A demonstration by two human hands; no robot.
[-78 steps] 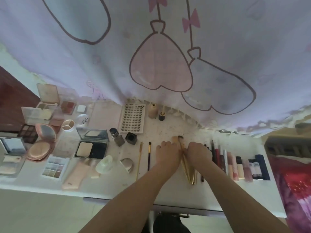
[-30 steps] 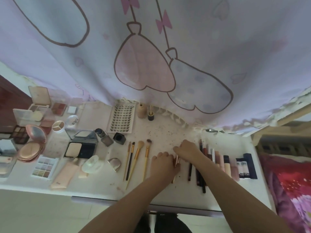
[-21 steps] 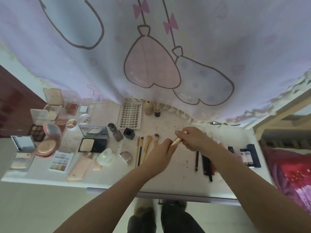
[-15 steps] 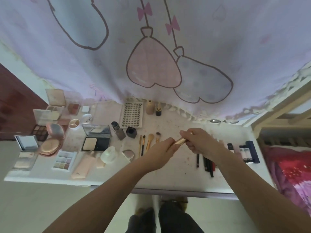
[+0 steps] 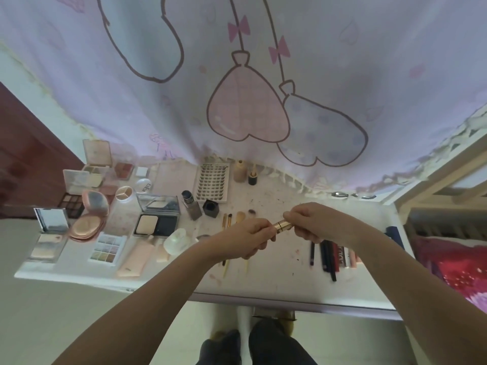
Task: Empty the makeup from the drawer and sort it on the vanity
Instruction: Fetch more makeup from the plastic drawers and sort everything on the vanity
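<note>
Gold tube (image 5: 282, 225) pinched between left hand (image 5: 246, 237) and right hand (image 5: 312, 221), above vanity (image 5: 263, 283). Keep level (cap may loosen); set down by pencils (image 5: 326, 255), 3 o'clock.

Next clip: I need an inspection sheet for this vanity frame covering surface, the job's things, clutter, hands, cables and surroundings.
Surface: white vanity top, speckled with dark flecks and pinkish smudges.
Job's things: gold tube held above the top between both hands; makeup brushes lie in a row behind the left hand; pencils and liners lie side by side at right; compacts and palettes grouped at left; lash tray at the back.
Clutter: nothing seen beyond the makeup.
Hands: left hand and right hand each grip an end of the tube.
Cables: nothing seen.
Surroundings: lilac curtain with balloon print behind; red bedding at right.
</note>
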